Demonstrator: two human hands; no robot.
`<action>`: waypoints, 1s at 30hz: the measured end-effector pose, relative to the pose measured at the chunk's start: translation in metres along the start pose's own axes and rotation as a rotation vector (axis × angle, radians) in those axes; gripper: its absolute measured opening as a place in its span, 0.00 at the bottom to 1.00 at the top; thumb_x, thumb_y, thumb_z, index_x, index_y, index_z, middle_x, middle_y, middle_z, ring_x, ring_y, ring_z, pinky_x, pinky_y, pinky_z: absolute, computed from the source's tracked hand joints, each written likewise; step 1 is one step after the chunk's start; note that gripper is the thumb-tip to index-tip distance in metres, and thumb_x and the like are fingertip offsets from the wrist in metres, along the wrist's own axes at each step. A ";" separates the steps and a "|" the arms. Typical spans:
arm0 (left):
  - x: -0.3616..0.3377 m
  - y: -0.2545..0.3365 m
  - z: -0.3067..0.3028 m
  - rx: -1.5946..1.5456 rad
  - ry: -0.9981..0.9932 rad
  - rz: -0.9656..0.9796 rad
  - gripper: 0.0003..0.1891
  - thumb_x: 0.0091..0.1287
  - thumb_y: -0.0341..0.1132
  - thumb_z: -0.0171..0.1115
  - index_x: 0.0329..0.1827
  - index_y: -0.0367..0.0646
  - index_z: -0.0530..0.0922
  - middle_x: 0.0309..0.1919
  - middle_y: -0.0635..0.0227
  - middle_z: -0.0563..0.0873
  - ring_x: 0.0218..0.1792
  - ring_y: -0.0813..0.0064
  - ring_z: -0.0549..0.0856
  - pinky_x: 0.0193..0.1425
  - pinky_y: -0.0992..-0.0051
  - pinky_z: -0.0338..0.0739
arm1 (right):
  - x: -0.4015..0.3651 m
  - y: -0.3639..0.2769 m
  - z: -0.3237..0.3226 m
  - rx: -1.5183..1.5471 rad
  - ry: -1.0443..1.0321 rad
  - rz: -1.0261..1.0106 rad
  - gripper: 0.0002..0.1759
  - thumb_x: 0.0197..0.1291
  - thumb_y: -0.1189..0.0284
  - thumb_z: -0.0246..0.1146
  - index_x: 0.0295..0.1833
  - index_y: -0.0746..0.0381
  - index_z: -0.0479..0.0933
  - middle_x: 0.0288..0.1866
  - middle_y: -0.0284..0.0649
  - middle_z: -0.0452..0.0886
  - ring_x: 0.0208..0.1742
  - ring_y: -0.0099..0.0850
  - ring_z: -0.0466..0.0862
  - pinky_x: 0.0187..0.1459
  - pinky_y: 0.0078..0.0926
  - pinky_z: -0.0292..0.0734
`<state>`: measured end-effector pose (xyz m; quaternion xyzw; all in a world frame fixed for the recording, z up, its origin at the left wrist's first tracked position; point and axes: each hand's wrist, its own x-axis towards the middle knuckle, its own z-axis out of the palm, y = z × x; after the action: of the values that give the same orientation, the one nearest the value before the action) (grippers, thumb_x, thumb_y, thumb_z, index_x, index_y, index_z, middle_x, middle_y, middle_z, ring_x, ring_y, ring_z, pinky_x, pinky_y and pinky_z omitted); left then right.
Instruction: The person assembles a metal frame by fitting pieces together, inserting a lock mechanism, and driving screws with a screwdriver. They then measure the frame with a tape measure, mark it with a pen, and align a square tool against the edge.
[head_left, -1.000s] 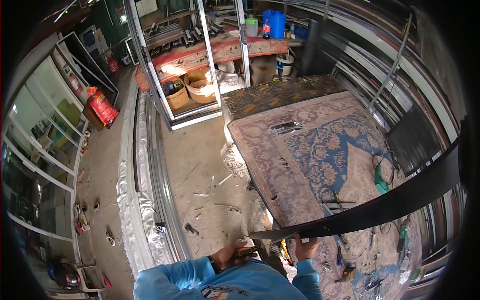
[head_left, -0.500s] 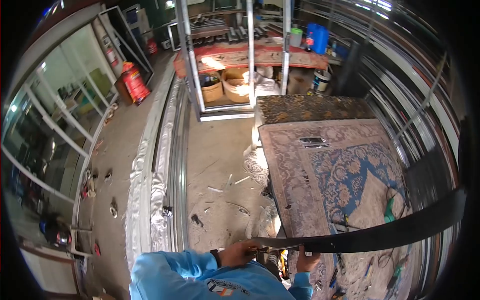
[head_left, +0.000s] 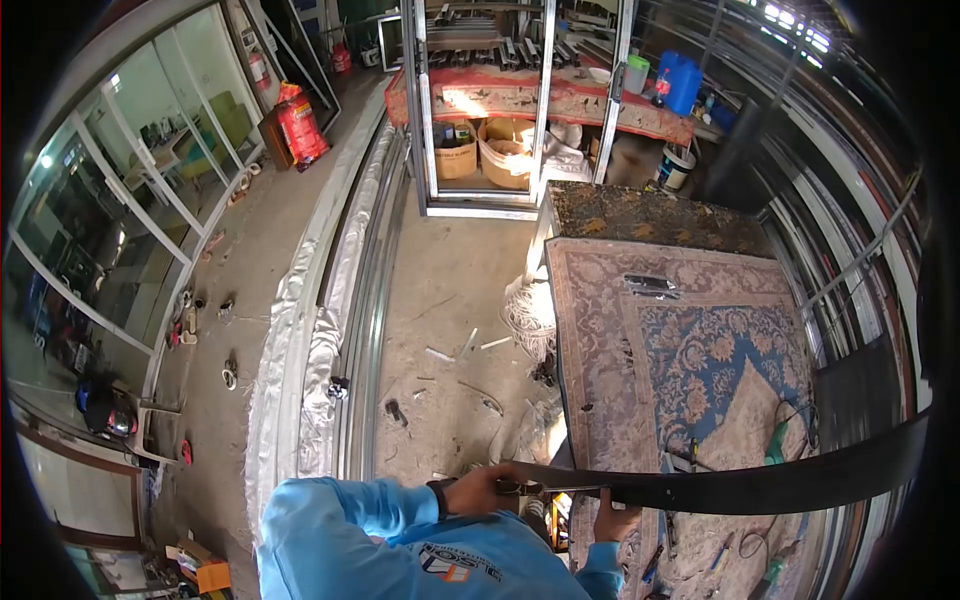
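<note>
A long black profile [head_left: 760,487] stretches from in front of my body out over the workbench to the right. My right hand [head_left: 615,520] grips its lower edge near the near end, thumb up against it. My left hand [head_left: 475,490], with a dark band at the wrist, is closed at the profile's left end. Something small and brassy, with a thin shiny part pointing right, shows at its fingers; I cannot make out what it is. The carpet-covered workbench [head_left: 600,330] lies just beyond and under the profile.
Tools and a green-handled power tool [head_left: 777,442] lie on the bench's carpet. A metal door frame [head_left: 480,211] stands ahead, before a red-covered table [head_left: 500,95]. Long metal profiles [head_left: 362,350] run along the floor at left. Coiled rope [head_left: 528,315] hangs by the bench corner; scraps litter the floor.
My view has shifted, so the surroundings sit farther right and slightly differently tilted. Both hands stay at the black profile, the left one slightly higher in view.
</note>
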<state>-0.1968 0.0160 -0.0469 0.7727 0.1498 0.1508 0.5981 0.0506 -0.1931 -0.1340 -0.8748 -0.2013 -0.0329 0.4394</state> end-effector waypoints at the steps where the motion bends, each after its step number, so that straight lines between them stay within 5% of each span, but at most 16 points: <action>1: 0.003 0.007 -0.003 -0.128 -0.045 -0.171 0.19 0.78 0.33 0.60 0.70 0.44 0.78 0.57 0.60 0.87 0.46 0.68 0.86 0.50 0.67 0.83 | -0.001 0.003 -0.002 0.020 -0.013 0.000 0.27 0.53 0.70 0.81 0.55 0.74 0.83 0.49 0.53 0.90 0.50 0.45 0.91 0.55 0.40 0.85; 4: 0.011 0.029 -0.016 -0.503 -0.182 -0.680 0.20 0.75 0.28 0.63 0.69 0.43 0.79 0.61 0.58 0.85 0.59 0.62 0.85 0.63 0.64 0.81 | 0.001 0.000 -0.002 0.121 -0.014 -0.015 0.27 0.53 0.69 0.82 0.54 0.74 0.83 0.48 0.52 0.90 0.48 0.43 0.91 0.54 0.39 0.85; 6: -0.006 -0.010 0.004 0.043 -0.075 -0.011 0.19 0.72 0.31 0.65 0.66 0.43 0.80 0.51 0.60 0.88 0.51 0.61 0.89 0.51 0.63 0.86 | 0.001 -0.009 -0.001 0.167 0.000 0.017 0.26 0.53 0.69 0.82 0.53 0.73 0.84 0.48 0.51 0.90 0.47 0.42 0.91 0.54 0.38 0.85; 9: -0.004 -0.007 0.003 0.221 -0.017 0.105 0.19 0.73 0.34 0.66 0.66 0.44 0.80 0.53 0.65 0.88 0.52 0.65 0.89 0.53 0.64 0.85 | 0.002 -0.007 -0.006 0.073 -0.047 0.035 0.28 0.53 0.66 0.82 0.54 0.72 0.84 0.49 0.50 0.91 0.49 0.40 0.91 0.56 0.38 0.83; 11: -0.013 -0.018 0.011 -0.230 -0.039 -0.322 0.17 0.73 0.23 0.64 0.63 0.39 0.81 0.56 0.64 0.88 0.59 0.66 0.87 0.64 0.66 0.83 | -0.003 0.003 -0.002 0.084 0.020 0.020 0.34 0.51 0.59 0.85 0.56 0.72 0.84 0.52 0.51 0.90 0.53 0.42 0.90 0.61 0.41 0.81; 13: -0.002 -0.019 -0.007 -0.922 -0.085 -1.077 0.16 0.73 0.22 0.63 0.62 0.38 0.81 0.52 0.63 0.89 0.54 0.67 0.87 0.59 0.65 0.84 | 0.001 -0.029 -0.020 -0.023 -0.110 0.120 0.28 0.51 0.61 0.85 0.51 0.68 0.87 0.48 0.49 0.92 0.51 0.41 0.91 0.58 0.40 0.83; 14: 0.001 -0.020 -0.011 -0.969 -0.169 -1.077 0.15 0.73 0.23 0.63 0.62 0.37 0.81 0.51 0.62 0.89 0.51 0.67 0.87 0.55 0.67 0.84 | -0.010 0.025 -0.002 -0.056 -0.001 0.062 0.27 0.50 0.58 0.84 0.48 0.66 0.88 0.46 0.48 0.92 0.50 0.42 0.91 0.56 0.41 0.83; 15: 0.001 -0.014 -0.005 -0.751 -0.204 -0.852 0.16 0.72 0.24 0.64 0.62 0.37 0.80 0.49 0.60 0.89 0.47 0.67 0.87 0.52 0.67 0.84 | -0.014 0.032 0.003 -0.107 0.000 0.135 0.33 0.46 0.51 0.85 0.48 0.65 0.86 0.44 0.47 0.90 0.45 0.49 0.89 0.51 0.44 0.83; 16: 0.000 -0.007 0.000 -0.510 -0.194 -0.646 0.17 0.72 0.25 0.65 0.63 0.37 0.80 0.48 0.58 0.89 0.43 0.66 0.88 0.48 0.67 0.84 | -0.006 0.006 -0.006 -0.113 -0.042 0.107 0.29 0.47 0.54 0.84 0.48 0.64 0.86 0.44 0.48 0.91 0.44 0.48 0.90 0.49 0.45 0.83; 17: 0.004 0.003 0.008 -0.042 -0.128 -0.160 0.18 0.72 0.26 0.66 0.64 0.38 0.79 0.46 0.54 0.89 0.39 0.65 0.88 0.44 0.66 0.84 | 0.000 -0.015 -0.013 -0.041 -0.093 0.129 0.26 0.49 0.57 0.82 0.47 0.63 0.86 0.43 0.48 0.91 0.44 0.48 0.90 0.49 0.46 0.84; 20: 0.013 0.016 0.014 0.202 -0.020 0.081 0.16 0.72 0.24 0.63 0.62 0.39 0.80 0.41 0.57 0.87 0.37 0.69 0.87 0.38 0.70 0.83 | 0.005 -0.020 -0.013 0.072 -0.072 0.063 0.22 0.51 0.63 0.79 0.48 0.64 0.86 0.43 0.49 0.91 0.46 0.48 0.91 0.52 0.44 0.84; 23: 0.007 0.020 0.006 -0.552 -0.083 -0.767 0.17 0.72 0.24 0.63 0.64 0.41 0.80 0.44 0.62 0.88 0.35 0.79 0.85 0.30 0.78 0.80 | 0.010 -0.036 -0.036 0.130 -0.164 -0.025 0.22 0.55 0.68 0.78 0.53 0.66 0.83 0.47 0.48 0.90 0.50 0.45 0.90 0.54 0.41 0.84; 24: 0.011 0.005 -0.002 -1.149 -0.089 -1.048 0.19 0.72 0.26 0.65 0.66 0.41 0.80 0.44 0.66 0.88 0.33 0.87 0.81 0.25 0.85 0.73 | 0.013 -0.041 -0.043 0.148 -0.192 -0.087 0.22 0.57 0.69 0.78 0.55 0.66 0.82 0.48 0.47 0.90 0.51 0.44 0.90 0.55 0.41 0.84; 27: 0.012 0.011 -0.003 -0.735 -0.201 -0.865 0.20 0.73 0.25 0.65 0.68 0.38 0.78 0.47 0.63 0.89 0.37 0.81 0.85 0.34 0.80 0.81 | 0.017 -0.080 -0.055 0.726 0.026 0.112 0.21 0.63 0.74 0.75 0.60 0.66 0.79 0.51 0.44 0.88 0.54 0.37 0.88 0.57 0.38 0.83; 28: 0.013 0.012 0.010 -0.147 -0.172 -0.195 0.21 0.73 0.24 0.65 0.68 0.35 0.77 0.49 0.60 0.90 0.44 0.75 0.89 0.48 0.76 0.85 | 0.024 -0.088 -0.058 0.651 0.077 0.005 0.19 0.66 0.76 0.74 0.59 0.67 0.78 0.49 0.41 0.88 0.52 0.31 0.87 0.55 0.33 0.84; 30: 0.013 0.028 0.011 -0.072 -0.191 -0.192 0.20 0.73 0.23 0.64 0.68 0.34 0.77 0.51 0.59 0.90 0.48 0.73 0.89 0.55 0.74 0.83 | 0.030 -0.104 -0.066 0.628 0.138 0.067 0.19 0.64 0.76 0.76 0.57 0.67 0.79 0.48 0.41 0.89 0.50 0.29 0.88 0.53 0.30 0.84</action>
<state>-0.1792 0.0044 -0.0221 0.7439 0.1598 0.0239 0.6485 0.0466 -0.1791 -0.0081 -0.6983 -0.1425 -0.0140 0.7013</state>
